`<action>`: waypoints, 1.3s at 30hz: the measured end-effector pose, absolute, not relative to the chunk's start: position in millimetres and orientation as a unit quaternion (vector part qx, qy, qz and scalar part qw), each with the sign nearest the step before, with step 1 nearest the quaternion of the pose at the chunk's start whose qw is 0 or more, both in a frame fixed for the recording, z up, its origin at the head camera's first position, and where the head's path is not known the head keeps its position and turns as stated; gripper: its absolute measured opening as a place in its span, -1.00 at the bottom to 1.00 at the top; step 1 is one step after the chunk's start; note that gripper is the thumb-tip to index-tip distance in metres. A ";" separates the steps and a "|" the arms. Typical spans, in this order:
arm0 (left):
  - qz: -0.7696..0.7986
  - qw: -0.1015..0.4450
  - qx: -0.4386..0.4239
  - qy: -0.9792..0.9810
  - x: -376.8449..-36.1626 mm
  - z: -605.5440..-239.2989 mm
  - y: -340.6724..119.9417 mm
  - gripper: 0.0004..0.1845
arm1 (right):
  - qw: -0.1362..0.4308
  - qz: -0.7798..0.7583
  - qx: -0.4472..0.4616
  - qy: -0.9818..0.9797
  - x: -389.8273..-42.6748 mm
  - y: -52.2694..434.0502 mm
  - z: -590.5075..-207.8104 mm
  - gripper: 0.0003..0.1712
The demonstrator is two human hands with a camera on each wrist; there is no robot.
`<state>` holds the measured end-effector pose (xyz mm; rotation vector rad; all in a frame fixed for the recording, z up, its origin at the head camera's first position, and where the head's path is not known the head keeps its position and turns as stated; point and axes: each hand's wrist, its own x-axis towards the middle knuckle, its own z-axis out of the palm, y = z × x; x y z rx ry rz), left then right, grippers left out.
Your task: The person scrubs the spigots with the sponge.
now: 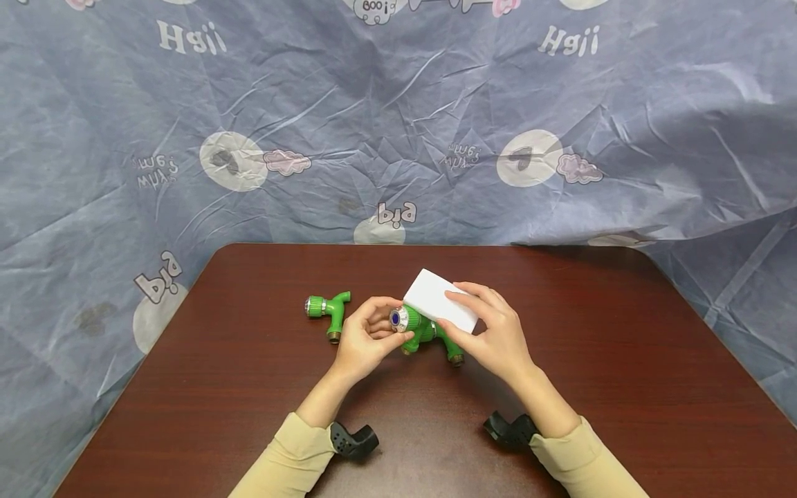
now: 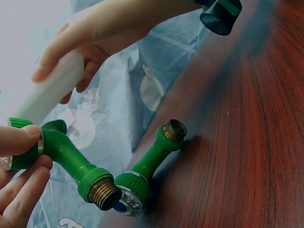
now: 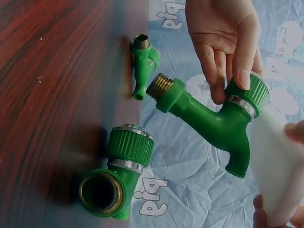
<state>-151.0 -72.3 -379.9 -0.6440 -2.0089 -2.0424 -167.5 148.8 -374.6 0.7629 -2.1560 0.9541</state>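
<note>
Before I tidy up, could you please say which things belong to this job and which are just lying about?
In use:
white block in the right hand
green tap in the left hand

Lying about, perhaps awaiting use:
leftmost tap
rightmost tap

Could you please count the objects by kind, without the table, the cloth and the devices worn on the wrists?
Green taps: 3 (one in the left hand, two on the table)
White block: 1 (in the right hand)
Total: 4

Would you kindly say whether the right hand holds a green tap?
No, the right hand grips a white block; the left hand pinches a tap.
</note>
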 end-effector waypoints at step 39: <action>-0.730 0.103 -0.204 -0.644 -161.6 -395.8 -73.8 -0.50 | 0.313 0.342 0.307 -0.831 -167.5 156.6 -366.6 -0.56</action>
